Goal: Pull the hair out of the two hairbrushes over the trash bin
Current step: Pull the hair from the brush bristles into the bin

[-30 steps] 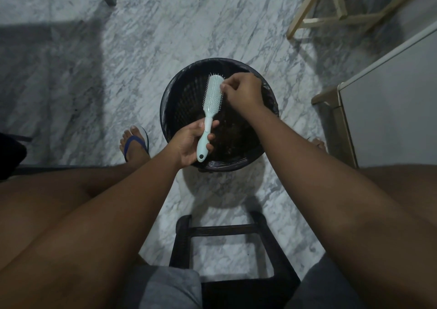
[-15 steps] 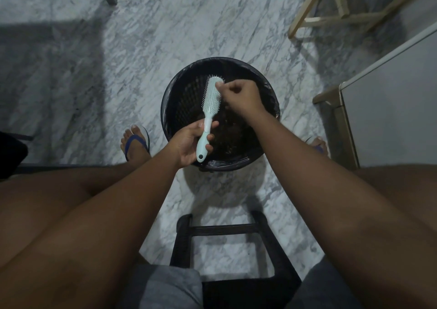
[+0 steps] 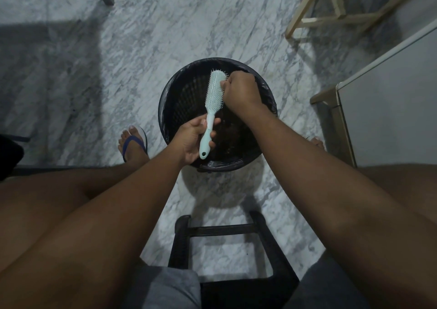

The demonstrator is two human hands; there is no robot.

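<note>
A pale mint hairbrush (image 3: 214, 96) is held over a round black trash bin (image 3: 175, 100) lined with a black bag. My left hand (image 3: 192, 141) grips the brush's handle at the bin's near rim. The brush head points away from me, bristles facing right. My right hand (image 3: 240, 91) is curled against the bristle side near the top of the head, fingertips pinching there; any hair in them is too fine to make out. Dark clumps of hair lie in the bin's bottom. Only one hairbrush is in view.
The bin stands on a grey marble floor between my feet; a blue flip-flop (image 3: 133, 143) is at the left. A black stool frame (image 3: 227, 228) sits below me. A white cabinet (image 3: 387, 110) stands at right, a wooden frame (image 3: 331, 18) at the back right.
My right hand has slid along the bristles from slightly lower on the head back up to its top. The left hand and brush stayed almost still.
</note>
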